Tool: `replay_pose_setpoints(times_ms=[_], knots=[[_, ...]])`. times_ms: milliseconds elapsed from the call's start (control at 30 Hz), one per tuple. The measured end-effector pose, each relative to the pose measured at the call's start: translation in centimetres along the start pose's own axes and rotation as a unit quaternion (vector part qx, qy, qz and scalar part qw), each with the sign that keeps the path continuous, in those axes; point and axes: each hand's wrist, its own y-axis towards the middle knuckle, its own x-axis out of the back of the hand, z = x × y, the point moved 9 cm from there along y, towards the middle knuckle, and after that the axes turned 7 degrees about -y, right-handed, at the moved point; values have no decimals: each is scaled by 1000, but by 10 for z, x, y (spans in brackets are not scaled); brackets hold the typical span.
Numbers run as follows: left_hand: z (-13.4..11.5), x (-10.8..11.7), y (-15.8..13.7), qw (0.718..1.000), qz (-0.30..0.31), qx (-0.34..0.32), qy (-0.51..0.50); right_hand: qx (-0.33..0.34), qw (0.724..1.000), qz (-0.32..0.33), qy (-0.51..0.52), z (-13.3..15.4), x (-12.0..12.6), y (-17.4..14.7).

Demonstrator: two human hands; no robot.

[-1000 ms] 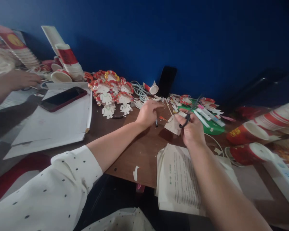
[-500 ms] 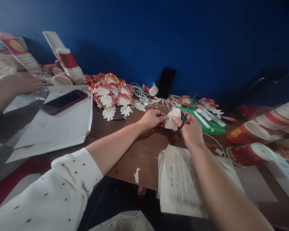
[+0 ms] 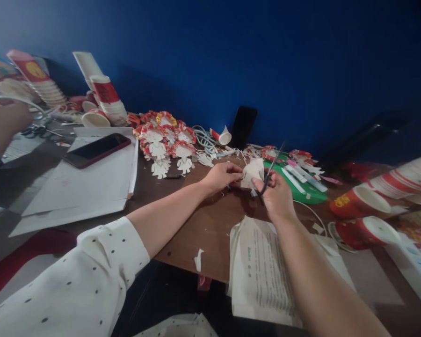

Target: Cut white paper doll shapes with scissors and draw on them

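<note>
A dark blue wall fills the space behind the green plate, and the brown tabletop spreads left of the plate and nearer to me. Far left of the plate lie white sheets, partly covered by a flat smartphone. Printed pages sit nearer to me than the plate; my forearm hides their right part, and I can't read the print. Right of the plate, a stack of paper cups is blurred and cut off by the picture's edge. Left of the plate, cut-out paper figures overlap so much that I can't count them. Farther left, another person's hand is cropped and smeared. My right hand, just in front of the plate's left side, covers some of its rim and closes around black-handled scissors; I can't tell whether their blades are parted. My left hand, farther left of the plate, pinches narrowly at a pale paper piece, which is just left of the plate, my right thumb against it. A white marker rests on the plate.
</note>
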Motion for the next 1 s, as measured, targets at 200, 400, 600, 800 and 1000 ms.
replay_pose_setpoints(times_ms=[200, 400, 600, 800, 1000], knots=[[0, 0, 2, 1000, 14, -24, 8, -1, 1000, -6, -6, 2, 0, 0], [-2, 5, 4, 1000, -2, -21, -2, -4, 1000, 14, -26, 4, -5, -3], [-6, 13, 9, 999, -15, -47, -14, -8, 1000, 20, -15, -2, -5, -3], [-2, 6, 7, 997, 6, -26, -69, -11, 1000, 10, 12, -10, -2, 2], [11, -2, 6, 997, 25, 31, -69, -16, 1000, -4, 14, -16, 2, 4]])
